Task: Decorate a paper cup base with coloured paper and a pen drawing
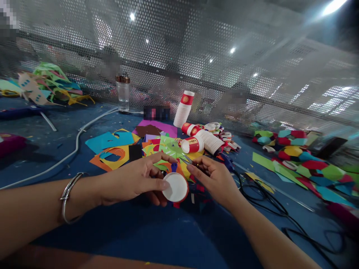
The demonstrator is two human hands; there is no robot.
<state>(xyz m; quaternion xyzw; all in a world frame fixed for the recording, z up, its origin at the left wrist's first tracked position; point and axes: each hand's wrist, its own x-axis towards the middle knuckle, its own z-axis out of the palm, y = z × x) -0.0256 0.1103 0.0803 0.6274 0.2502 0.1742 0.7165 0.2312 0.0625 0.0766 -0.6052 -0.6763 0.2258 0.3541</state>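
Head view, with a clock face centred on the small cup (175, 187) and 12 pointing away from the person: a blue tabletop (140, 231) fills the lower half, strewn with paper scraps, and a brownish strip (112, 257) runs along the near edge at 6. The left hand (140, 175), with a silver bracelet (65, 201) at its wrist, grips that cup at 9, its thumb on the white round face. The right hand (217, 179), at 2, is closed around scissors (187, 160), blades pointing toward 11; the fingers mostly hide the handles.

A stack of red-and-white cups (183, 110) stands at 12, looking tilted, while another stack (209, 141) lies at 1 beside a loose cup (193, 144). Blue paper (109, 142) lies at 10, and a purple sheet (168, 129) just short of 12. A clear bottle (122, 93) stands at 11, near a white cable (77, 142) that curves down toward 9. Black cable (269, 207) loops between 3 and 4; patchwork paper shapes (297, 153) spread between 2 and 3.

Behind the table, a perforated grey panel (168, 45) spans the room from 10 to 2, blurred shapes showing through it. A bright lamp (333, 6) glares high at 1.
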